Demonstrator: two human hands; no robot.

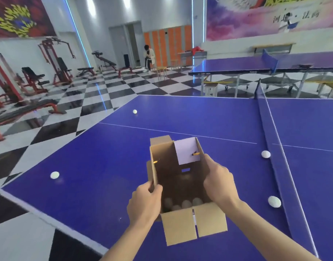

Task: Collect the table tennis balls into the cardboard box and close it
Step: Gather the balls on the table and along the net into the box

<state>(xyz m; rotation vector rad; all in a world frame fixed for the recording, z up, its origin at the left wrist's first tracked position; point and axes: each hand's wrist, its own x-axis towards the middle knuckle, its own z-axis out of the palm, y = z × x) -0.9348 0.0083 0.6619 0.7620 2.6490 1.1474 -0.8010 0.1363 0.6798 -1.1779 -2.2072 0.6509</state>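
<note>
Left hand (145, 202) pinches cardboard box (178, 228) wall, right hand (219, 183) grips opposite wall; balls (186, 204) inside, loose balls (54, 175) on table (105, 166).

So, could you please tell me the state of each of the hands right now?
Left hand: closed, gripping the left wall of the open brown cardboard box.
Right hand: closed, gripping the same box's right wall.

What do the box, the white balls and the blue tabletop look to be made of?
Cardboard box: brown card, matt, with folded flaps and raw cut edges. White ball: probably light plastic, smooth and matt. Tabletop: likely painted board, blue with white lines, with a slight sheen that faintly mirrors the ball.
</note>
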